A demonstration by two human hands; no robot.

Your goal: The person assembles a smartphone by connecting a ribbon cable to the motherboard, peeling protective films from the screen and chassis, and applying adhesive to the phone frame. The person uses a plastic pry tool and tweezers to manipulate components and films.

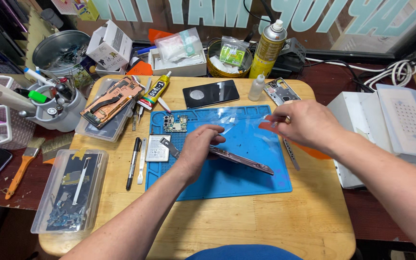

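Covering the phone's [244, 160] near end, left hand [199, 147] grips it; right hand [300, 124] pinches clear film [239, 120].

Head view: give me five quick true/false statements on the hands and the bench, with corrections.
1. The left hand holds a phone tilted up on its edge over the blue mat. True.
2. The right hand pinches a clear film at its red tab. True.
3. The black pen lies on the blue mat. False: it lies on the wooden table, left of the mat.
4. The yellow spray can lies on its side. False: it stands upright behind the table.
5. A brush with an orange handle lies at the far left. True.
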